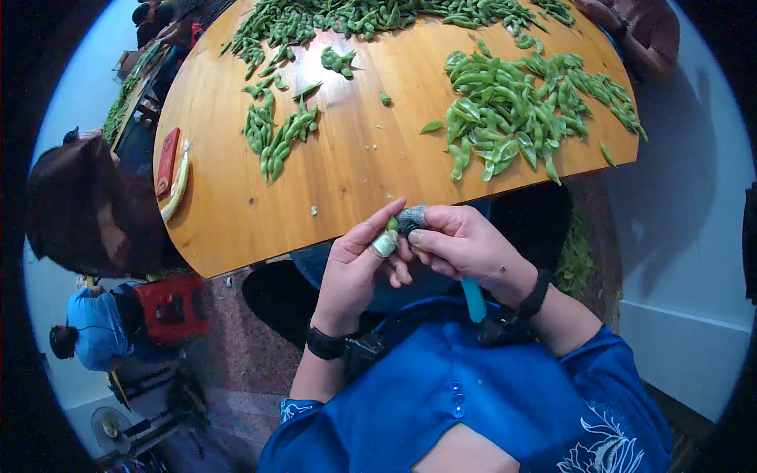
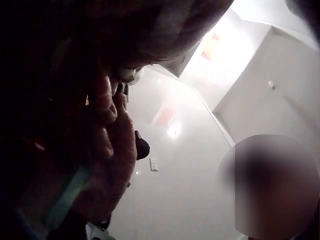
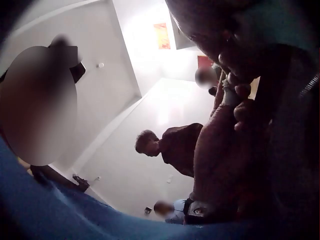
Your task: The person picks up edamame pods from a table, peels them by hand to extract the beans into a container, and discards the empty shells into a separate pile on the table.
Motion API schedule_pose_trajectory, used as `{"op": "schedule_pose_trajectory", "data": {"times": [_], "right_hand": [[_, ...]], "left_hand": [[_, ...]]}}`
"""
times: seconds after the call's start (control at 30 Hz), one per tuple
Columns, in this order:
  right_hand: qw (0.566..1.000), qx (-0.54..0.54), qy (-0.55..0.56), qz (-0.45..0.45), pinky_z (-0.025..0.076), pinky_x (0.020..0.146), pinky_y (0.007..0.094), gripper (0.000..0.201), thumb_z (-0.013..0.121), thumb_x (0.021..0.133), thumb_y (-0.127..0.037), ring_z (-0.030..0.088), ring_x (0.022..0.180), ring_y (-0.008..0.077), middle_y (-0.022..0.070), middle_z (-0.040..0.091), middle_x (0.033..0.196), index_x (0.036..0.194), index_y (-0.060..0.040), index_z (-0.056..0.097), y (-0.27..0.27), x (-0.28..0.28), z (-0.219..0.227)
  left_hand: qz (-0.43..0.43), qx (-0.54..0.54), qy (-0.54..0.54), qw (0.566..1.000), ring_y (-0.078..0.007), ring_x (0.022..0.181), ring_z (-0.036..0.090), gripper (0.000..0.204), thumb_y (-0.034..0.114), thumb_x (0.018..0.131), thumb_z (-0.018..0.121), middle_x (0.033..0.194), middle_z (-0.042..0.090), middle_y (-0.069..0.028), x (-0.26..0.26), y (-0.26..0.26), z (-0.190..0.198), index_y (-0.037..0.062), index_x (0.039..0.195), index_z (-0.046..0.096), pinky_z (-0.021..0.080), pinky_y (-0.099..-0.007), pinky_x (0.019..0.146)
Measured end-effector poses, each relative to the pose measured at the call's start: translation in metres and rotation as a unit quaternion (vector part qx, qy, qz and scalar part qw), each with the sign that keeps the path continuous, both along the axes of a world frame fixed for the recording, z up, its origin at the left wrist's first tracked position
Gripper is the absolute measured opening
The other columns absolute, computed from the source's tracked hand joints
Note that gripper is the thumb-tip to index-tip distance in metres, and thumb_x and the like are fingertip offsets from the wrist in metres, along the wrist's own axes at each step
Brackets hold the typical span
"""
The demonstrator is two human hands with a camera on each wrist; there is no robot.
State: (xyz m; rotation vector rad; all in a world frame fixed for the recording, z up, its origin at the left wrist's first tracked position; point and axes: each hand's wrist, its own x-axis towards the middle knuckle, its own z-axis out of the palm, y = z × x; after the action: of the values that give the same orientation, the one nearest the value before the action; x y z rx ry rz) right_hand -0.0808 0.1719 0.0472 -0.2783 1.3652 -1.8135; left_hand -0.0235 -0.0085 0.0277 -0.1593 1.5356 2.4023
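Observation:
Both hands meet just beyond the table's near edge in the head view. My left hand, its thumb wrapped in white tape, pinches a green soybean pod near the fingertips. Close against it, my right hand has a grey knitted finger cover on its index finger. A turquoise handle sticks out below the right palm, gripped by the curled fingers; the tool's other end is hidden. Both wrist views show the hands dark against a bright ceiling.
On the wooden table lie a pile of soybean pods at right, a smaller group at left and a large heap at the far side. A red box lies near the left edge. Other people sit around the room.

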Motion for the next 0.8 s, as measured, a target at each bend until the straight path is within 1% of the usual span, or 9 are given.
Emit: {"op": "schedule_pose_trajectory", "data": {"times": [0.23, 0.37, 0.43, 0.5, 0.6, 0.63, 0.7, 0.77, 0.8], "right_hand": [[0.992, -0.048, -0.112, -0.012, 0.031, 0.039, 0.0154, 0.012, 0.051, 0.093, -0.014, 0.044, 0.045, 0.0013, -0.0051, 0.052, 0.064, 0.091, -0.0063, 0.061, 0.005, 0.001, -0.001], [0.998, -0.001, -0.045, -0.037, 0.033, 0.04, 0.0162, 0.014, 0.052, 0.093, -0.015, 0.044, 0.045, 0.0014, -0.0046, 0.055, 0.065, 0.09, -0.0064, 0.062, 0.002, 0.005, -0.004], [0.996, 0.03, 0.064, -0.051, 0.035, 0.041, 0.0176, 0.014, 0.052, 0.093, -0.014, 0.045, 0.046, 0.0015, -0.0035, 0.059, 0.066, 0.09, -0.0055, 0.064, -0.003, 0.012, 0.002], [0.99, 0.049, 0.107, -0.078, 0.037, 0.043, 0.019, 0.014, 0.053, 0.092, -0.011, 0.047, 0.049, 0.0018, -0.0025, 0.061, 0.067, 0.094, -0.004, 0.065, -0.004, 0.015, 0.007], [0.986, 0.072, 0.113, -0.104, 0.041, 0.045, 0.02, 0.019, 0.056, 0.09, -0.009, 0.05, 0.051, 0.0028, -0.0027, 0.059, 0.067, 0.105, -0.0022, 0.065, -0.008, 0.018, 0.002], [0.986, 0.071, 0.115, -0.102, 0.041, 0.045, 0.02, 0.019, 0.056, 0.09, -0.009, 0.05, 0.051, 0.0028, -0.0027, 0.059, 0.067, 0.105, -0.0022, 0.065, -0.01, 0.018, 0.001], [0.979, 0.065, 0.148, -0.128, 0.041, 0.047, 0.0199, 0.02, 0.057, 0.089, -0.008, 0.051, 0.053, 0.0028, -0.0022, 0.059, 0.067, 0.106, -0.0011, 0.064, -0.014, 0.018, -0.002], [0.979, 0.084, 0.142, -0.117, 0.043, 0.049, 0.0208, 0.02, 0.056, 0.089, -0.007, 0.053, 0.056, 0.0036, -0.0008, 0.061, 0.069, 0.107, -0.0007, 0.064, -0.011, 0.016, 0.0], [0.98, 0.105, 0.132, -0.105, 0.044, 0.051, 0.0216, 0.021, 0.056, 0.089, -0.006, 0.056, 0.059, 0.0045, 0.0006, 0.062, 0.07, 0.108, -0.0002, 0.063, -0.01, 0.015, 0.001]], "left_hand": [[0.003, 0.203, -0.019, 0.979, -0.0143, 0.058, 0.059, 0.052, 0.018, 0.094, 0.054, 0.081, 0.061, -0.0065, 0.0, 0.002, -0.018, 0.0025, 0.14, 0.036, 0.048, -0.0224, 0.052], [0.028, 0.162, -0.026, 0.986, -0.013, 0.063, 0.06, 0.04, 0.012, 0.095, 0.052, 0.083, 0.06, -0.0071, -0.001, 0.011, -0.005, 0.0018, 0.133, 0.044, 0.05, -0.0212, 0.055], [0.097, -0.116, 0.061, 0.987, -0.0119, 0.063, 0.059, 0.033, 0.009, 0.091, 0.059, 0.083, 0.061, -0.0059, 0.001, 0.017, 0.0, 0.0009, 0.122, 0.049, 0.049, -0.0207, 0.054], [0.136, -0.156, 0.097, 0.974, -0.0105, 0.064, 0.06, 0.03, 0.006, 0.088, 0.063, 0.084, 0.063, -0.0056, 0.002, 0.018, -0.002, -0.0001, 0.114, 0.051, 0.048, -0.0213, 0.053], [0.155, -0.481, 0.239, 0.829, -0.0125, 0.069, 0.064, 0.026, 0.005, 0.089, 0.059, 0.086, 0.065, -0.0118, 0.006, 0.021, -0.002, -0.0019, 0.113, 0.051, 0.051, -0.0273, 0.059], [0.157, -0.482, 0.24, 0.828, -0.0125, 0.069, 0.064, 0.026, 0.005, 0.089, 0.059, 0.086, 0.065, -0.0118, 0.005, 0.022, -0.003, -0.0019, 0.113, 0.051, 0.051, -0.0273, 0.059], [0.206, -0.522, 0.313, 0.767, -0.0109, 0.072, 0.062, 0.015, 0.007, 0.093, 0.052, 0.085, 0.064, -0.0094, 0.002, 0.022, -0.01, 0.0, 0.106, 0.056, 0.05, -0.0279, 0.061], [0.195, -0.515, 0.307, 0.776, -0.0146, 0.072, 0.062, 0.017, 0.004, 0.092, 0.047, 0.085, 0.063, -0.0085, 0.003, 0.02, -0.011, 0.0001, 0.108, 0.054, 0.051, -0.0288, 0.063], [0.186, -0.421, 0.257, 0.85, -0.0152, 0.07, 0.061, 0.018, 0.003, 0.092, 0.046, 0.084, 0.062, -0.0082, 0.004, 0.021, -0.01, 0.0003, 0.108, 0.052, 0.051, -0.0278, 0.061]]}}
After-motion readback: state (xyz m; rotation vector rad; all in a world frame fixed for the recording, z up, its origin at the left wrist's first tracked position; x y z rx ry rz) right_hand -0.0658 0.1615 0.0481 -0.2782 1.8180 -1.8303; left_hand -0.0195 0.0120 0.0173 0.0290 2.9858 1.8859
